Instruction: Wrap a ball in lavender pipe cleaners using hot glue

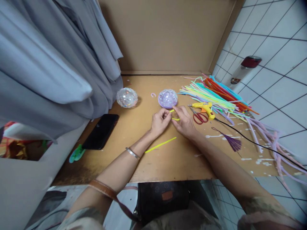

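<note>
Between my two hands is a bent yellow pipe cleaner, partly hidden by the fingers. My left hand pinches one side of it, and my right hand grips the other. Just beyond my fingertips sits a clear half-dome bowl with a purple rim. A second clear round bowl with small coloured specks stands farther left. A straight yellow pipe cleaner lies on the table beside my left forearm.
A yellow glue gun and red-handled scissors lie right of my hands. Behind them spreads a pile of coloured pipe cleaners. A purple tassel lies near the glue gun's black cord. At left are a black phone and a grey curtain.
</note>
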The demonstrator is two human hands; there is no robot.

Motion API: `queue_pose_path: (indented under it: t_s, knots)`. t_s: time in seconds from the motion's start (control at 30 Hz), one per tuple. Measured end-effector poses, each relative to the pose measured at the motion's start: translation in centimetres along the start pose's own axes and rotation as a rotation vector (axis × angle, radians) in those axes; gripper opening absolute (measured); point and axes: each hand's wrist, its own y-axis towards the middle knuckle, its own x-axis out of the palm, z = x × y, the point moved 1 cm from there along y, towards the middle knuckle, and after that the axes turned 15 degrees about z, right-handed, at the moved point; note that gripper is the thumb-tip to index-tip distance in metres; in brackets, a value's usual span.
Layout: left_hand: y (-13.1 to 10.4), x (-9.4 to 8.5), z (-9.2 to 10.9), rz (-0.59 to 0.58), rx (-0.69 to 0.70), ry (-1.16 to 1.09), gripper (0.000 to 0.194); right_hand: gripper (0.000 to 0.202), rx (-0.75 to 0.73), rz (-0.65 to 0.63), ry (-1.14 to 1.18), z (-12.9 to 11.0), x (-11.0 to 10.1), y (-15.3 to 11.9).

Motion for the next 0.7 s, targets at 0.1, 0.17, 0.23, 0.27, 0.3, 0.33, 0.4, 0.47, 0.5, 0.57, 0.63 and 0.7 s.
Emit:
queue_pose_path:
  t_s: [0.1, 0.17, 0.23, 0.27, 0.3, 0.33, 0.4, 0.47, 0.5, 0.57, 0.63, 0.7]
  knots:
    - [0.2, -0.1, -0.3, -0.02, 0.077, 0.034, 0.021, 0.055, 0.002, 0.003, 0.015, -0.2, 0.1, 0.1]
    - [0.3, -0.1, -0.5, -0.023, 0.105, 0.053, 0.021, 0.055, 0.017, 0.006, 0.034, -0.3, 0.0, 0.2]
    - [0.4, -0.1, -0.7, -0.023, 0.118, 0.076, 0.021, 0.053, 0.066, 0.037, 0.046, -0.3, 0.0, 0.4]
    - [0.5, -0.2, -0.7, -0.024, 0.121, 0.086, 0.021, 0.049, 0.105, 0.064, 0.047, -0.3, -0.1, 0.5]
    - [0.5, -0.2, -0.8, -0.028, 0.124, 0.094, 0.021, 0.043, 0.151, 0.093, 0.047, -0.2, -0.2, 0.6]
    - [0.5, -0.2, -0.9, -0.035, 0.129, 0.102, 0.022, 0.035, 0.2, 0.118, 0.049, -0.1, -0.3, 0.7]
    - [0.5, -0.2, -1.0, -0.061, 0.142, 0.122, 0.022, 0.023, 0.276, 0.149, 0.065, 0.0, -0.4, 0.8]
    - [0.4, -0.1, -1.0, -0.09, 0.163, 0.151, 0.022, 0.02, 0.311, 0.158, 0.09, 0.1, -0.5, 0.9]
    - [0.4, -0.1, -1.0, -0.102, 0.174, 0.166, 0.021, 0.02, 0.316, 0.161, 0.097, 0.1, -0.5, 0.9]
    - [0.3, -0.1, -1.0, -0.123, 0.198, 0.189, 0.022, 0.02, 0.313, 0.171, 0.1, 0.1, -0.6, 0.9]
    - [0.3, -0.2, -1.0, -0.14, 0.218, 0.206, 0.022, 0.019, 0.302, 0.179, 0.094, 0.0, -0.6, 0.9]
    - [0.3, -0.2, -1.1, -0.158, 0.232, 0.219, 0.022, 0.019, 0.286, 0.178, 0.09, -0.1, -0.6, 0.9]
